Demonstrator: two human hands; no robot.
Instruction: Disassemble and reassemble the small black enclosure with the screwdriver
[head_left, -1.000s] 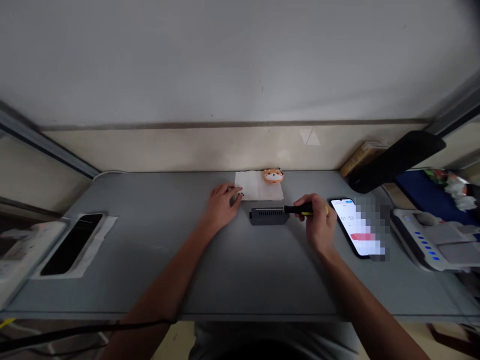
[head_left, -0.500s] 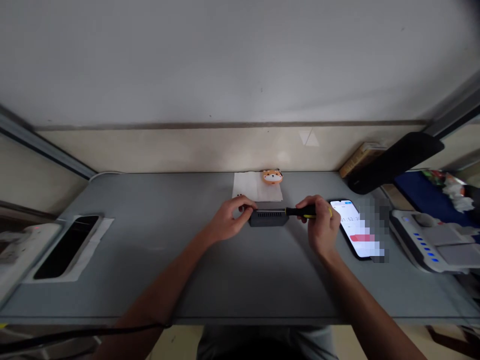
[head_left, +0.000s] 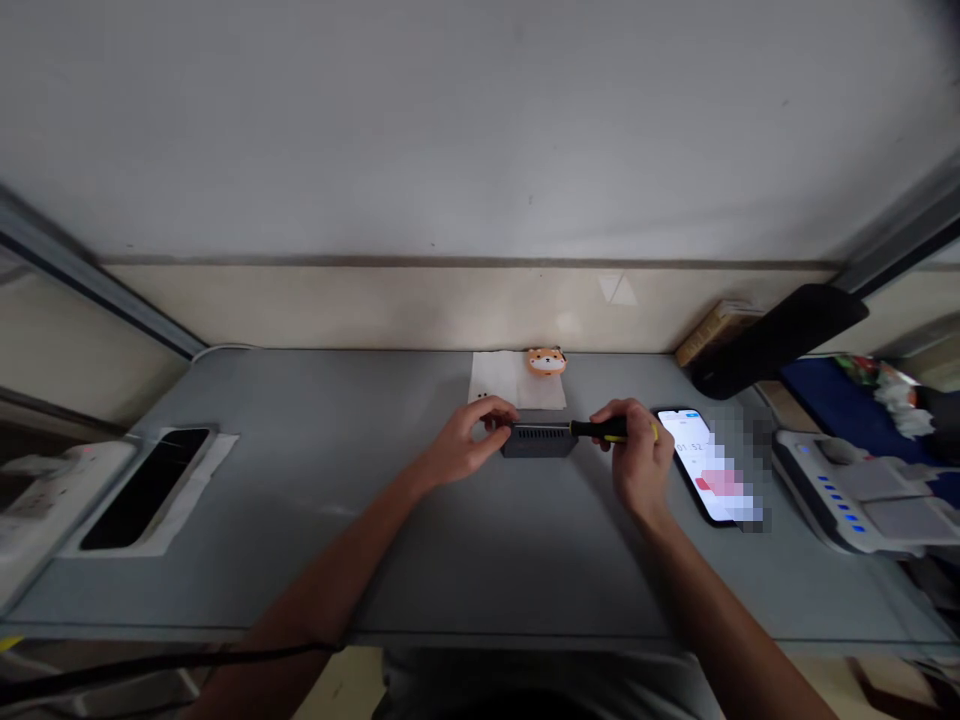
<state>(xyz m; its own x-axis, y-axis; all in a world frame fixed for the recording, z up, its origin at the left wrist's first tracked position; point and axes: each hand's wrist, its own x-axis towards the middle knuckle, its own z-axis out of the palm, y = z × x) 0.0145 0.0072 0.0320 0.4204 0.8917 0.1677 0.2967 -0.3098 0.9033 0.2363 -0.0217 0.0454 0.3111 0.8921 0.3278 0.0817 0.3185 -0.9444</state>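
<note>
A dark grey vented box (head_left: 537, 447) with a row of slots lies on the desk. My left hand (head_left: 469, 445) is closed at its left end, thumb in front and fingers behind; the exact contact is partly hidden. In my right hand (head_left: 640, 455) is a screwdriver (head_left: 598, 429) with a black and yellow handle, gripped from the right. Its thin metal shaft lies nearly level over the box, the tip close to my left fingertips. Behind the box, a white paper (head_left: 495, 378) bears a few tiny dark pieces (head_left: 482, 395) and an orange animal-face case (head_left: 547, 361).
A lit phone (head_left: 686, 450) showing a timer lies right of my right hand. Further right are a power strip (head_left: 832, 495), a black cylinder (head_left: 780, 340) and a book (head_left: 716, 332). On the left, a dark phone (head_left: 146, 490) rests on paper beside a white socket strip (head_left: 64, 500).
The camera view has shifted slightly. My left fingers sit a little wider apart at the box's end. The screwdriver stays in my right hand, nearly level over the box.
</note>
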